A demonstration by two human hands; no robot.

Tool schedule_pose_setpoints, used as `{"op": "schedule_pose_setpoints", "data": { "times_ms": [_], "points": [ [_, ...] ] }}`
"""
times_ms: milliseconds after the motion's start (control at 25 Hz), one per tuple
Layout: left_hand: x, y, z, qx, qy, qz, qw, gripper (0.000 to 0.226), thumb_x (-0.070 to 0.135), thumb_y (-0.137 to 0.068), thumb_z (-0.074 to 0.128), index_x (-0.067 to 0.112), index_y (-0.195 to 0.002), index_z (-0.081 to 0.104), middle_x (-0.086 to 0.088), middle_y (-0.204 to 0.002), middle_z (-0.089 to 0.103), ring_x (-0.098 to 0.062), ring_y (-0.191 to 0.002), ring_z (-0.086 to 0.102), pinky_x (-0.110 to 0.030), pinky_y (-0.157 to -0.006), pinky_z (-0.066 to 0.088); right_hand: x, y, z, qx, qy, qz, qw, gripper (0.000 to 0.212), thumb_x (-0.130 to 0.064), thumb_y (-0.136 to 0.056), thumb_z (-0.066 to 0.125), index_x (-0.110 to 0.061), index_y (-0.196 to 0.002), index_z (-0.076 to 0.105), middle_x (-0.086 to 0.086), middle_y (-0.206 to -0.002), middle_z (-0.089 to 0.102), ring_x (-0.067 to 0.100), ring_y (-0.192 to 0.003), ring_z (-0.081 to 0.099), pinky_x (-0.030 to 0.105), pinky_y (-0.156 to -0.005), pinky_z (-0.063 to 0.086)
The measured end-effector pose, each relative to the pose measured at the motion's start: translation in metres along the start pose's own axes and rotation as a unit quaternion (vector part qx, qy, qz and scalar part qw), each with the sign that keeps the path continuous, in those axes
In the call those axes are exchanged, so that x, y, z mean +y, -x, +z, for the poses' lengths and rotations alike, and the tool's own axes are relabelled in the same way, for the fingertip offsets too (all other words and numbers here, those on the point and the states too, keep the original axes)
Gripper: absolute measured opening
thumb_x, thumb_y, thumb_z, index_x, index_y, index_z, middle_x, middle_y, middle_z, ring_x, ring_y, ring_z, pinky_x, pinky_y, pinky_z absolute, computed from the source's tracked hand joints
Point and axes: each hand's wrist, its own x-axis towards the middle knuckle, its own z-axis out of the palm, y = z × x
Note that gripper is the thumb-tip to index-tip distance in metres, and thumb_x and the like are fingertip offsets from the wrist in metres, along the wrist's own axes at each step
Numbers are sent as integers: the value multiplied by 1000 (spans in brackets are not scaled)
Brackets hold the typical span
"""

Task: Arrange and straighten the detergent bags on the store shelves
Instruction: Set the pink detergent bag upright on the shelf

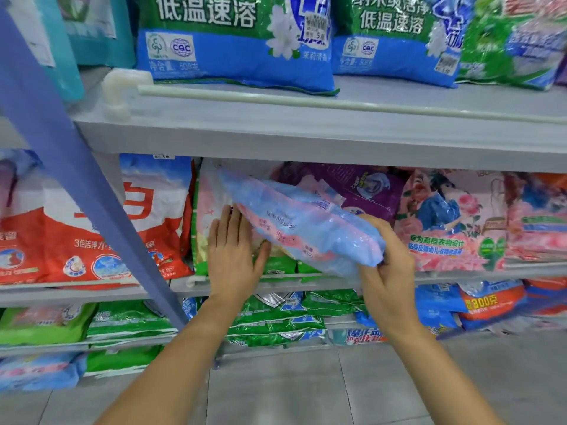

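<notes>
Middle shelf (92, 291), centre bay. The right hand (389, 256) clutches the near, lower end of a blue-and-pink bag (300, 222), with the fingers curled round its corner. The bag hangs tilted in front of the shelf row, far end raised toward the upper left, and is not set down. The left hand (233, 253) lies flat with straight fingers, pressing on a pink-and-white bag (211, 197) that stands on the shelf.

Risks, as judged:
- The bag is carried by one end only. The film looks slick, and the fill may slump toward the grip. The corner could then slide out and drop the bag onto the green bags (276, 317) below, or onto the floor.
- Pushed in at this slant, it could shove the purple bag (362, 185) behind it or the floral bag (451, 219) to the right out of line.
- If the flat hand lifts, the propped bag may flop forward over the shelf edge.

Materials: glossy printed plastic film, crinkled, with patches of glare. The bags are soft pillow shapes with a loose fill, likely powder. The shelf is smooth and grey, probably painted metal.
</notes>
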Motion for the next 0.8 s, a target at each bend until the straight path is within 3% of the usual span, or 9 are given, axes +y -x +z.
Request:
{"op": "schedule_pose_setpoints", "data": {
  "times_ms": [120, 200, 280, 360, 400, 480, 600, 720, 800],
  "points": [
    [0, 5, -14, 20, 173, -44, 984, 58, 21, -80, 54, -2, -133, 43, -21, -136, 47, -33, -128, 41, -35, -112, 22, -18, 2, -15, 46, -65, 73, 994, 11, -41, -84, 52, -33, -87, 58, -26, -79, 61, -9, -72, 53, 9, -65, 41],
    [7, 15, -32, 35, 298, -71, 951, 55, 11, -75, 55, 2, -129, 46, -10, -131, 51, -24, -123, 44, -43, -109, 32, -27, 1, -22, 51, -77, 96, 991, 14, -47, -80, 53, -35, -75, 59, -25, -67, 58, -8, -61, 48, 9, -57, 38],
    [20, 24, -56, 57, 375, -60, 923, 54, 16, -70, 51, 10, -124, 47, 6, -123, 50, -12, -116, 45, -38, -101, 38, -32, 1, -28, 26, -80, 96, 992, 13, -41, -77, 51, -32, -72, 58, -24, -62, 57, -7, -57, 47, 7, -53, 36],
    [37, 25, -87, 51, 404, -8, 913, 61, 31, -70, 56, 16, -127, 42, 10, -125, 45, 0, -117, 42, -23, -103, 35, -38, -4, -35, -22, -74, 84, 994, 10, -34, -79, 53, -28, -75, 61, -25, -65, 61, -8, -60, 52, 6, -55, 38],
    [46, 21, -103, 18, 403, 35, 914, 70, 40, -69, 61, 19, -131, 38, 10, -130, 42, 5, -121, 38, -17, -104, 31, -44, -7, -39, -49, -65, 74, 994, 10, -31, -79, 54, -31, -75, 63, -25, -67, 62, -7, -62, 54, 7, -57, 39],
    [61, 7, -128, -126, 389, 100, 907, 94, 56, -58, 70, 37, -137, 23, 17, -134, 37, 5, -126, 36, -21, -106, 30, -56, -14, -47, -94, -22, 45, 994, 15, -36, -78, 52, -34, -71, 64, -19, -69, 62, -3, -61, 52, 10, -56, 39],
    [76, -8, -145, -268, 403, 97, 869, 106, 60, -49, 75, 55, -134, 11, 23, -128, 44, -2, -120, 47, -29, -103, 38, -85, -26, -58, -127, 60, -15, 990, 19, -42, -81, 47, -30, -70, 57, -1, -64, 55, 3, -54, 42, 16, -51, 31],
    [85, -17, -159, -301, 500, 89, 807, 90, 58, -50, 79, 35, -129, 43, 14, -120, 59, -9, -113, 56, -36, -95, 46, -120, -49, -69, -132, 121, -90, 980, 40, -40, -84, 46, -7, -65, 57, 0, -53, 42, 3, -53, 34, 17, -49, 27],
    [95, -21, -173, -319, 548, 97, 768, 67, 41, -49, 81, 21, -109, 58, 14, -98, 68, -8, -94, 63, -28, -81, 50, -140, -68, -77, -152, 143, -110, 972, 44, -43, -84, 46, -4, -63, 53, -4, -54, 37, 3, -52, 32, 16, -48, 25]
  ]
}}
